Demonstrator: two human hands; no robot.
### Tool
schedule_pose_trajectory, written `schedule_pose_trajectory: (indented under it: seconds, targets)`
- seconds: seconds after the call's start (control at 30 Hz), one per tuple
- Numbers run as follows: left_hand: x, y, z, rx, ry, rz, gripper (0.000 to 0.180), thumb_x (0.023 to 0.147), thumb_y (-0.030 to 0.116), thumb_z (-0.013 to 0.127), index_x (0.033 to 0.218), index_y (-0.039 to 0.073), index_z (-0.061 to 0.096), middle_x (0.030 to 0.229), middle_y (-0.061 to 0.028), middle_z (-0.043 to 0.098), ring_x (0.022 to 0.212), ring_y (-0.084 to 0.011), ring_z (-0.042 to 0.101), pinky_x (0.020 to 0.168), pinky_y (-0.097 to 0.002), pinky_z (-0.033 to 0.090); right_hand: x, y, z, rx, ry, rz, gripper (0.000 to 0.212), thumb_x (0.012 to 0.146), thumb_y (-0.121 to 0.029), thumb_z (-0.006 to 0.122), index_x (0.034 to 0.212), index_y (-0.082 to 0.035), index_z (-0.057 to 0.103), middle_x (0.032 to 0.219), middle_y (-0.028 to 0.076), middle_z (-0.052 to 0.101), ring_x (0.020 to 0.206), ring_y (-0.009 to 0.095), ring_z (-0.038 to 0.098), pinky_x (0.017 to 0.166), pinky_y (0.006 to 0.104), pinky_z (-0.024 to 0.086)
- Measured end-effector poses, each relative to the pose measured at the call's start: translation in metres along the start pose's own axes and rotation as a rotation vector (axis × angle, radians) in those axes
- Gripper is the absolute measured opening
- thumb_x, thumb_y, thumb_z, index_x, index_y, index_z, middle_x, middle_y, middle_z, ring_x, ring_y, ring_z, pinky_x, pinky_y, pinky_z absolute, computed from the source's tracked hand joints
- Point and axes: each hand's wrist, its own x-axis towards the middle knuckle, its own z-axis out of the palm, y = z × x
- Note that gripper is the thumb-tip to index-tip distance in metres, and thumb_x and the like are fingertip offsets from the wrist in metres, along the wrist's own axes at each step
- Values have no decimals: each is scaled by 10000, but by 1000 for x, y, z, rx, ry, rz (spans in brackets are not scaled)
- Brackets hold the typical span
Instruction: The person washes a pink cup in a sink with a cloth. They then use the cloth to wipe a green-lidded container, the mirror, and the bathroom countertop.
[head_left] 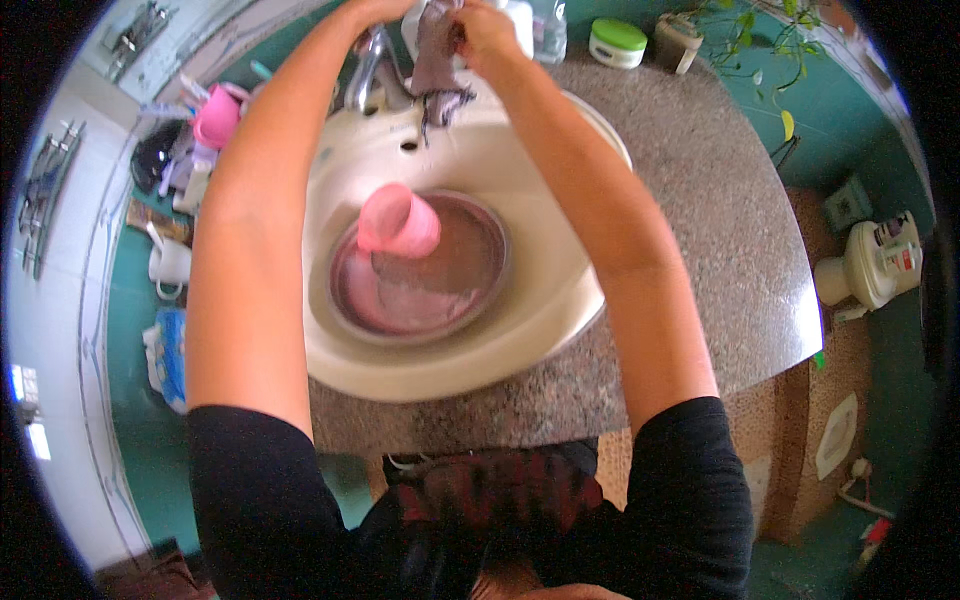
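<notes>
Both my arms reach over the cream washbasin (545, 330) toward its far side. In my right hand (487, 38), a wet-looking grey-brown cloth (437, 50) is gripped near its top, and its dark, frayed end hangs over the basin's back rim. My left hand (384, 9) is up beside the cloth, above the chrome tap (376, 78); the picture's top edge cuts off its fingers, so its grip is hidden. Below, a round tub (505, 272) with murky water sits in the basin. A pink mug (400, 222) lies tilted at the tub's far side.
Around the basin runs a speckled granite counter (700, 230). Along its back stand a green-lidded jar (617, 43), a clear bottle (550, 30) and a plant pot (677, 44) with trailing leaves. Left are another pink mug (217, 118), a white mug (170, 262) and a blue packet (171, 350).
</notes>
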Motion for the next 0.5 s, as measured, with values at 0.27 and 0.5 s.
schedule_pose_trajectory:
  seconds: [0.27,0.5]
  targets:
    - [-217,112,-10,-127,368,117,361,892,400,551,831,50,615,744,-157,596,675,-340,583,591,-428,434,-95,-33,-24,36,-16,191,47,843,-142,579,864,-121,616,720,3,521,624,142,518,559,309,434]
    - [-329,76,62,77,-466,100,300,812,365,643,836,70,695,874,-169,677,770,-324,651,764,-444,495,-142,-13,-4,-158,-30,275,79,842,-167,592,860,-116,651,685,-3,537,548,113,477,481,248,356]
